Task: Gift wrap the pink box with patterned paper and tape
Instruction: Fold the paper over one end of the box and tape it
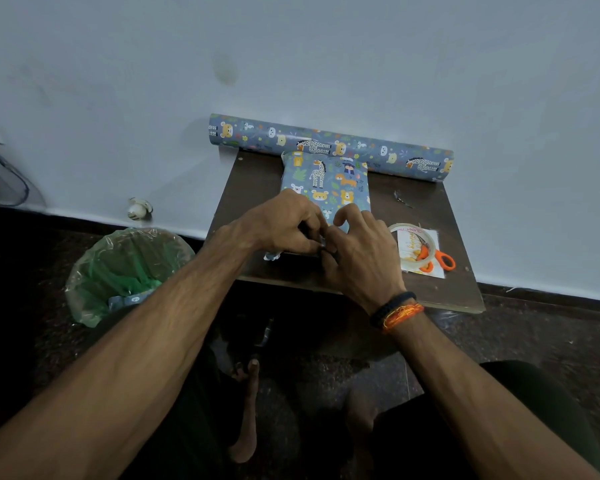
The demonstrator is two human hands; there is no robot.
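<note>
we see the wrapped box lying on the small dark table, its far end just before the paper roll along the wall. our left hand and right hand meet at its near end, fingers curled and pinching the paper fold there; they hide that edge. right of them lie a tape ring and orange scissors. a lined bin stands left on the floor.

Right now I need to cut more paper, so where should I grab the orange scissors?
Probably by the orange handle loops, coming from the right. The scissors lie flat on a white card; their blades point left under the tape roll, leaving the loops free.
</note>
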